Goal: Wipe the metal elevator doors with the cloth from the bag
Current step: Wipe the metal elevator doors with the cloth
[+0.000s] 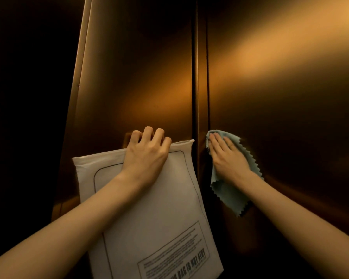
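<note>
Two brushed metal elevator doors fill the view, the left door [141,77] and the right door [280,87], meeting at a dark vertical seam. My right hand [227,156] lies flat with straight fingers on a pale blue cloth [228,195] with zigzag edges, pressing it against the right door just beside the seam. My left hand [147,152] grips the top edge of a white plastic bag [159,214] with its fingers curled over the rim. The bag hangs down in front of the left door, with printed warning text near its bottom.
A metal door frame [77,93] runs up the left side, with dark wall beyond it. Warm light reflects off both doors, strongest at the upper right.
</note>
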Available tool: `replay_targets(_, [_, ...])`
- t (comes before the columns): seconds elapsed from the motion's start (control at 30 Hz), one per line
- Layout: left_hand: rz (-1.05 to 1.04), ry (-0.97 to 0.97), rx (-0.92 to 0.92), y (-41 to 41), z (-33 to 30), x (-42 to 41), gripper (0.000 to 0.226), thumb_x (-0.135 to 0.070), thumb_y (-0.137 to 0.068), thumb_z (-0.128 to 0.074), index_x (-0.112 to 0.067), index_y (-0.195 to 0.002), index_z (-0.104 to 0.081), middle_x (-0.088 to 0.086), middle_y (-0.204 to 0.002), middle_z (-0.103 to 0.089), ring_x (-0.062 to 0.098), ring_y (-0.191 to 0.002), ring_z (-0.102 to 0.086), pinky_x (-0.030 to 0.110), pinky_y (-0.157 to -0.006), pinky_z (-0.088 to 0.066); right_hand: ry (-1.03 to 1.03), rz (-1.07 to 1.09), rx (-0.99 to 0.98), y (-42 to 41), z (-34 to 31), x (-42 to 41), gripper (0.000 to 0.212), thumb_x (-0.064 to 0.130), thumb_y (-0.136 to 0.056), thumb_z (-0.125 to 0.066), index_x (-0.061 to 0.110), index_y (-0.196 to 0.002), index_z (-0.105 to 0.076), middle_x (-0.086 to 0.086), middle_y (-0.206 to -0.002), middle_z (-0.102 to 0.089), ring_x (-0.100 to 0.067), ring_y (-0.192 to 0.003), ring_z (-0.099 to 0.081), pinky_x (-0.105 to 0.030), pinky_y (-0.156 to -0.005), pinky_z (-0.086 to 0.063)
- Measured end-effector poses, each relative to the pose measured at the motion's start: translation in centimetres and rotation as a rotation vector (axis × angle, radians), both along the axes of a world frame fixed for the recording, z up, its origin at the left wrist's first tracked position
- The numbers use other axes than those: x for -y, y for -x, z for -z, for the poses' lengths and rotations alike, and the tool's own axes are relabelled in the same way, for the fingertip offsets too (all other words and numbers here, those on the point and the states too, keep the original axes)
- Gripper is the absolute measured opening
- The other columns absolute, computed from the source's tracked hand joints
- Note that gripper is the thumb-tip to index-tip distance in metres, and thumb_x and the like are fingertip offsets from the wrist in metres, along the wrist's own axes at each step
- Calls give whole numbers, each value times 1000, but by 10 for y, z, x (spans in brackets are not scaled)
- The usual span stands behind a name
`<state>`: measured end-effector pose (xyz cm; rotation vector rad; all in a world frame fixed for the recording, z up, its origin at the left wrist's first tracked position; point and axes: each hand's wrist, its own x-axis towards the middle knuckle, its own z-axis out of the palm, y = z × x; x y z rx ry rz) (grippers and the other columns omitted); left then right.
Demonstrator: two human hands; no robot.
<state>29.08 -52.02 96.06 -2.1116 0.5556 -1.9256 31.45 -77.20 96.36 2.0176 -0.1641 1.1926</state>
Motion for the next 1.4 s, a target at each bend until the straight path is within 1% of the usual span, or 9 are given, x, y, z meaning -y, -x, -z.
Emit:
replay_targets(0.17, [-36,-7,13,5,-18,-3,28,-12,-67,-73,-12,-94,-65,11,-95,-62,30,-87,-56,37,-68,-44,-27,10,51,-10,-37,-6,63,21,-97,-36,-6,-145,-4,-24,-155,2,-35,-144,3,-44,-114,4])
replay_targets(0.3, [-15,18,27,6,-40,1,30,-16,-78,-65,-13,-108,-58,12,-111,-57,30,-101,-51,40,-79,-42,-56,29,92,-13,-89,-9,61,20,-97,-34,-3,-146,-7,-19,-157,4,-32,-144,5,-44,-116,0])
replay_targets(0.47, [45,49,44,3,-76,13,27,-13,-82,-58,-11,-109,-55,12,-110,-54,30,-101,-48,40,-80,-38,-91,80,120,-11,-152,-13,61,22,-96,-33,3,-148,-7,-15,-158,4,-29,-145,6,-45,-116,1])
replay_targets(0.67, [77,106,43,-4,-110,17,28,-14,-82,-59,-12,-110,-54,12,-112,-53,31,-104,-47,41,-83,-38,-68,164,147,-6,-218,-21,60,24,-96,-33,6,-148,-10,-13,-158,4,-28,-145,7,-50,-114,6])
replay_targets(0.77, [89,111,41,-5,-112,13,26,-14,-83,-58,-12,-108,-54,12,-111,-54,31,-104,-47,41,-83,-38,-66,143,155,-6,-220,-21,60,22,-95,-31,6,-148,-8,-12,-158,4,-26,-145,7,-48,-114,6])
replay_targets(0.9, [60,101,63,-6,-107,11,25,-14,-81,-59,-12,-105,-56,11,-108,-55,30,-101,-48,40,-80,-40,-54,137,141,-11,-194,-14,64,22,-94,-33,6,-148,-5,-11,-158,6,-24,-145,8,-46,-114,8])
replay_targets(1.0, [69,90,89,-7,-101,10,25,-15,-83,-56,-12,-109,-54,12,-111,-54,31,-103,-47,40,-82,-40,-34,113,125,-7,-188,-14,64,23,-94,-34,7,-148,-4,-10,-158,6,-23,-145,8,-45,-114,8])
replay_targets(1.27, [66,99,90,-13,-103,9,35,-17,-85,-57,-13,-119,-49,12,-122,-48,32,-112,-41,42,-88,-37,-68,95,192,-14,-239,-22,62,23,-95,-39,6,-148,-13,-12,-158,1,-26,-145,3,-47,-116,1])
replay_targets(1.4, [57,107,101,-16,-102,8,36,-19,-85,-58,-14,-119,-49,11,-124,-48,32,-113,-41,42,-90,-38,-101,129,203,-14,-268,-29,59,26,-95,-38,10,-148,-17,-9,-158,1,-25,-145,2,-49,-116,1])
